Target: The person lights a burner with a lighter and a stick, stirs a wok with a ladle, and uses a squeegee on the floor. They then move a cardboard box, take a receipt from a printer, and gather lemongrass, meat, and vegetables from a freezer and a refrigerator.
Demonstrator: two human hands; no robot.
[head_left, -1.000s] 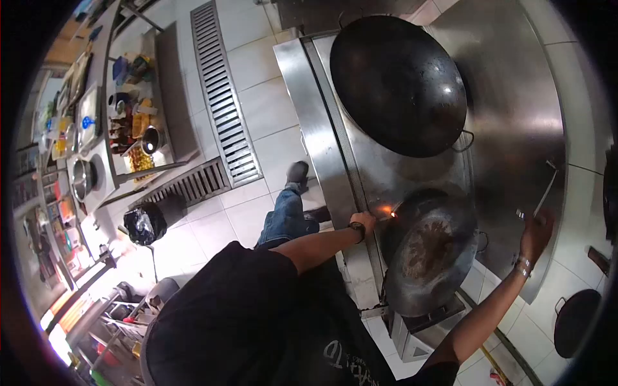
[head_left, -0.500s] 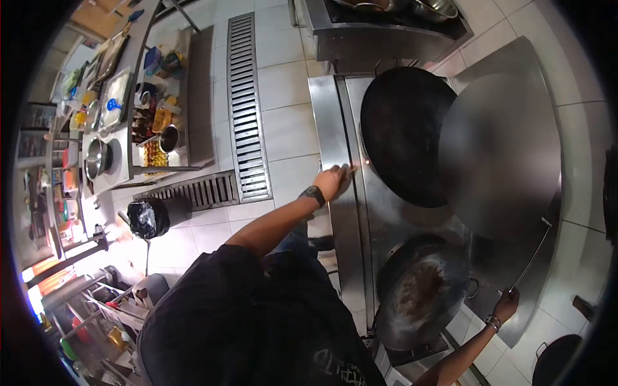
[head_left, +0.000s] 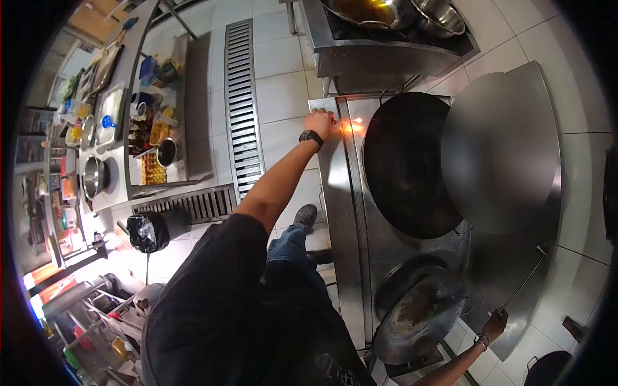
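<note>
My left hand point(head_left: 320, 123), below a wristwatch, is closed at the front edge of the steel stove point(head_left: 344, 257). It grips something small and reddish, mostly hidden by the fingers; a bright flame point(head_left: 356, 122) glows just beyond and reflects off the metal. To the right of that flame sits a large black wok point(head_left: 409, 167). My right hand point(head_left: 494, 326), with bracelets at the wrist, is closed around the lower end of a thin metal rod point(head_left: 524, 283). The rod slants up across the steel back panel point(head_left: 515, 309). A second, worn wok point(head_left: 421, 315) rests tilted nearer my body.
Another steel stove point(head_left: 386, 61) carries a pan of yellowish liquid point(head_left: 370, 11) and a metal pot point(head_left: 441, 16). A floor drain grate point(head_left: 239, 96) runs to the left. Beyond stand a shelved worktable point(head_left: 119, 138) and a black-lined bin point(head_left: 147, 231). A blurred round patch covers part of the back panel.
My left hand has moved up along the stove's front edge, and the flame near it looks much brighter. My right hand and the rod have shifted slightly down and left in view.
</note>
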